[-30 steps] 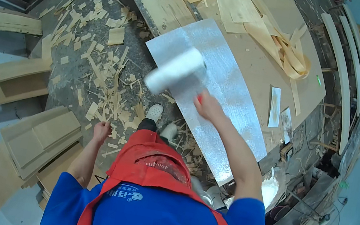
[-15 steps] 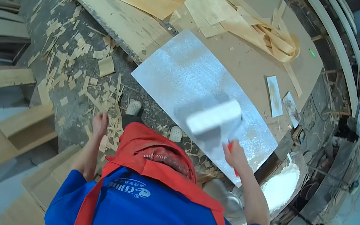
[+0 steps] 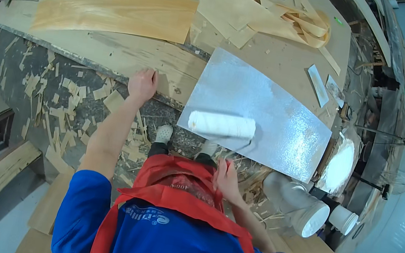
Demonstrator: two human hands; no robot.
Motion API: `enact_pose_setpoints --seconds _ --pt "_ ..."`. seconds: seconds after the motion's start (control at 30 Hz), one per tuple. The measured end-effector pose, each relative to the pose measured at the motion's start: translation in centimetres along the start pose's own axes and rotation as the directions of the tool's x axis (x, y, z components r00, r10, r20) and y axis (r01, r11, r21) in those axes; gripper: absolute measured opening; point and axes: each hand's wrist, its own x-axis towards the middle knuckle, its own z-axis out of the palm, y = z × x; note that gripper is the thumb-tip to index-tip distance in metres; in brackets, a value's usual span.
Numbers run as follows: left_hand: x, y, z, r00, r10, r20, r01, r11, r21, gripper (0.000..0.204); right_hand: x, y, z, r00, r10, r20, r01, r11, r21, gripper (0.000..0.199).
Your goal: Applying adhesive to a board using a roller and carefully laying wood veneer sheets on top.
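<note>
My right hand (image 3: 227, 178) is closed around the red handle of a paint roller. The roller's white fluffy sleeve (image 3: 221, 125) rests along the near left part of a pale board (image 3: 265, 108), which is coated with wet, glossy white stuff. Beyond the board's near edge, the hand stays close to my red apron. My left hand (image 3: 143, 85) is loosely fisted at the near edge of the worktable (image 3: 117, 57), left of the board, with nothing showing in it.
Thin wood veneer sheets (image 3: 120, 9) and a bundle of veneer strips (image 3: 307, 25) lie across the table. Two narrow pale pieces (image 3: 318, 85) sit right of the board. Past it are a tray of white paste (image 3: 339, 167) and white buckets (image 3: 310, 218). Veneer scraps (image 3: 51, 94) litter the floor.
The roller has gone from the board's middle to its near left part, my right hand moving left and nearer. My left hand has risen to the table edge. The view has turned.
</note>
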Motion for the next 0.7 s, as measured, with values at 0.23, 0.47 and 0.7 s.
enact_pose_setpoints --seconds 0.23,0.47,0.7 --pt "0.6 0.1 0.1 0.999 0.046 0.007 -0.045 0.998 -0.044 0.029 15.9 -9.9 3.4 0.963 -0.096 -0.253 0.125 0.987 0.104 0.036" --pt "0.8 -1.3 -0.5 0.997 0.068 0.034 -0.066 0.995 -0.068 0.027 1.5 -4.8 7.1 0.992 -0.01 -0.124 0.0 0.996 -0.085 0.051" --pt "0.4 -1.0 -0.2 0.995 0.086 0.046 -0.082 0.993 -0.089 0.025 17.6 -13.9 5.5 0.967 -0.092 -0.236 0.108 0.993 0.056 0.044"
